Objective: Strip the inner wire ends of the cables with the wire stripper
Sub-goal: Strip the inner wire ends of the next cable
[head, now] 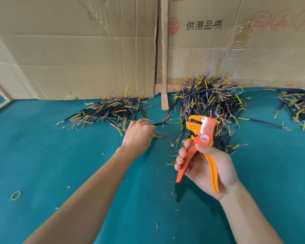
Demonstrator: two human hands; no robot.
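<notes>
Presently, a light, limp cable (158, 123) is pinched by its sheath in the left hand (139, 133), while the wire stripper (200, 138) is gripped by its handles in the right hand (206, 166).

Left hand (139, 134) fingertips curled under, contact with cable (158, 123) unclear; right-edge wire pile (301, 106) cropped

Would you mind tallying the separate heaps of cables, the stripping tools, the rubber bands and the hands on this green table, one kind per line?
Cable heaps: 3, the left heap, the middle heap and the right heap, partly cut off by the frame edge
Wire stripper: 1
Rubber band: 1
Hands: 2, the left hand and the right hand
Total: 7
</notes>
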